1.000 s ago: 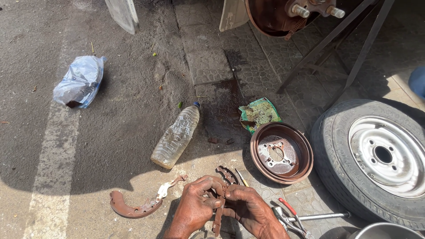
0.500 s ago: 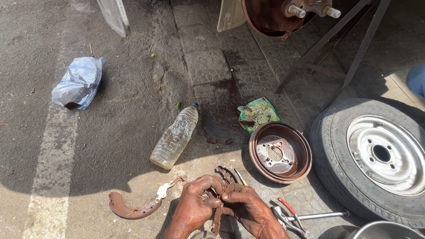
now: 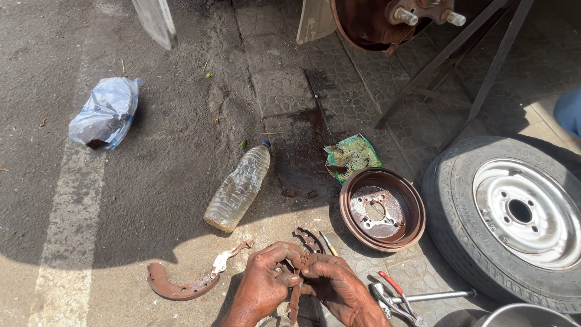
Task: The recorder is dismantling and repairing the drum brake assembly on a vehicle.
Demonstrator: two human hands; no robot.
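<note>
Head view: left hand (image 3: pixel 265 289) and right hand (image 3: pixel 334 289) both grip 1 rusty brake shoe (image 3: pixel 295 303) (mid-disassembly, I judge). Next calls for firm, steady grip.

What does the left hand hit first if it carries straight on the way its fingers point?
The left hand points right, so almost at once it meets the rusty brake shoe both hands hold, then the right hand pressed against it. Depth is unclear.

The ground (image 3: pixel 151 200) holds a plastic bottle (image 3: pixel 238 188), a rusty brake drum (image 3: pixel 382 209), a wheel (image 3: pixel 511 218), a plastic bag (image 3: pixel 105 114) and a curved brake shoe (image 3: pixel 181 284).
</note>
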